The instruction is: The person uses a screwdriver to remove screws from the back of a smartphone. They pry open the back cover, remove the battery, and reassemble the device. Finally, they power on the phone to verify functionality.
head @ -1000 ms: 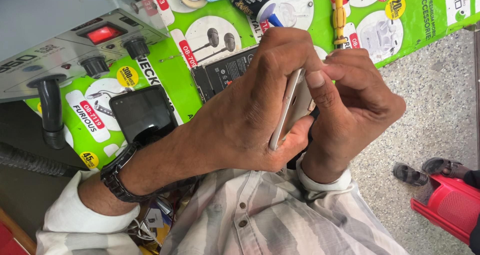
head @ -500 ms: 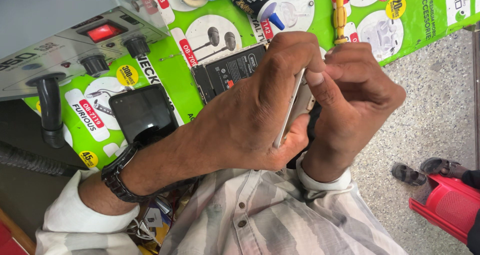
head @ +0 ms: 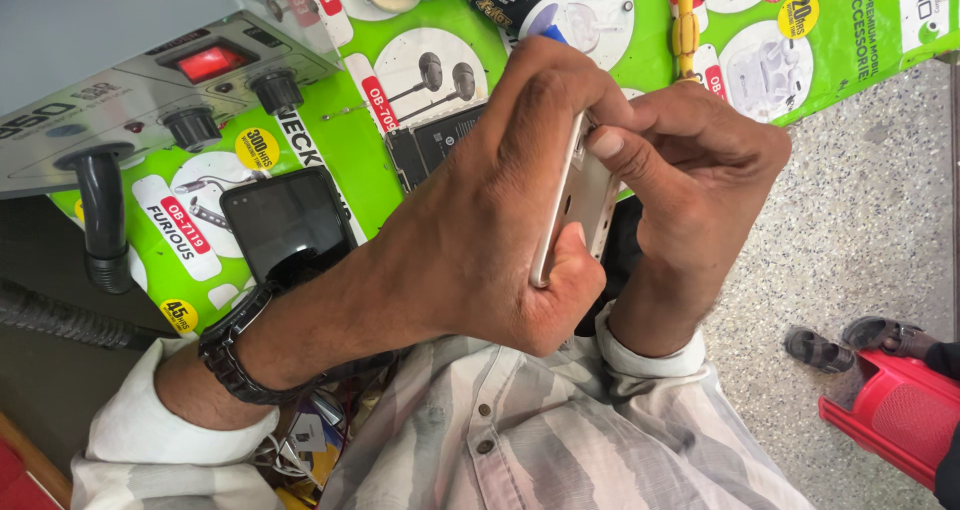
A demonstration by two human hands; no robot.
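Note:
My left hand (head: 480, 220) wraps around a slim white-gold phone body (head: 573, 205), held on edge above the green printed mat (head: 370, 160). My right hand (head: 690, 180) clasps the same phone from the right, its thumb pressing on the upper side edge. A black watch sits on my left wrist (head: 235, 345). A black phone battery (head: 435, 140) lies on the mat just behind my left hand. A dark phone screen (head: 285, 220) rests on the mat to the left of my forearm.
A grey station (head: 150, 70) with a red switch, black knobs and a black handle (head: 100, 210) stands at the left. Tape, a blue phone and small parts lie along the mat's far edge. A red plastic stool (head: 890, 410) and a sandalled foot (head: 830, 345) are on the speckled floor.
Both hands keep their hold on the phone and have barely shifted. My right thumb has slid slightly along the phone's edge.

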